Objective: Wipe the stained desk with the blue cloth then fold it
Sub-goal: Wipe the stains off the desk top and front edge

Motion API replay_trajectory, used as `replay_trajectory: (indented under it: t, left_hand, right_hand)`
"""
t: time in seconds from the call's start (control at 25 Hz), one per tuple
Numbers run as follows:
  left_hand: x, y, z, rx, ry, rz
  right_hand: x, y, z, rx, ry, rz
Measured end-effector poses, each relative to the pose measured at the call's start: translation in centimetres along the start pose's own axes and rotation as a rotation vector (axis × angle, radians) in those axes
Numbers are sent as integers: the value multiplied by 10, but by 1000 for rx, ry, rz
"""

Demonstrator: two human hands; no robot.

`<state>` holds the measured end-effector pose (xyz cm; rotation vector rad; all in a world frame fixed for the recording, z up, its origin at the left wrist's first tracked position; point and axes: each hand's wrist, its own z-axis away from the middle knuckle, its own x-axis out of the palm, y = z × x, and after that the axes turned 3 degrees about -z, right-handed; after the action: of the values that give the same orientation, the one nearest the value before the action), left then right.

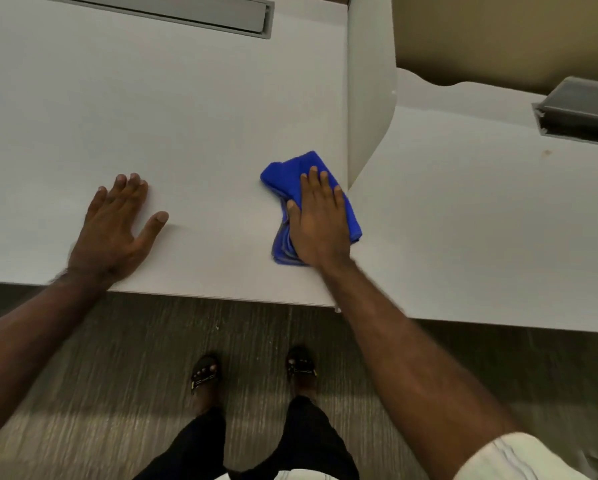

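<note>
A bunched blue cloth lies on the white desk near its right edge, beside the upright divider. My right hand presses flat on top of the cloth, fingers spread over it, covering its middle. My left hand rests palm down on the bare desk to the left, fingers apart, holding nothing. No stain shows on the desk surface around the cloth.
A white divider panel stands at the desk's right edge. Beyond it is a second desk with small brown spots and a grey cable box. A grey cable tray lid sits at the far side. The desk's front edge runs just below my hands.
</note>
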<state>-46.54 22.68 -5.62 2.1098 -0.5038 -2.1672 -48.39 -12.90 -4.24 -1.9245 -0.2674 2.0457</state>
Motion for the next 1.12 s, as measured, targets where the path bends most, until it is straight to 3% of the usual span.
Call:
replay_trajectory:
  t: [0.24, 0.52, 0.72, 0.88, 1.12]
  left_hand:
    - [0, 5, -1, 5, -40, -81]
    - [2, 3, -2, -7, -68, -101]
    - [2, 1, -4, -10, -64, -112]
    - [4, 17, 1, -72, -71, -93]
    - [16, 141, 45, -105, 75, 170]
  right_hand:
    - [22, -47, 128, -179, -163, 4]
    - [19, -51, 6, -472, -213, 93]
    - [4, -21, -50, -353, -177, 5]
    - [2, -6, -4, -323, -153, -22]
    - [-5, 17, 96, -410, -231, -64]
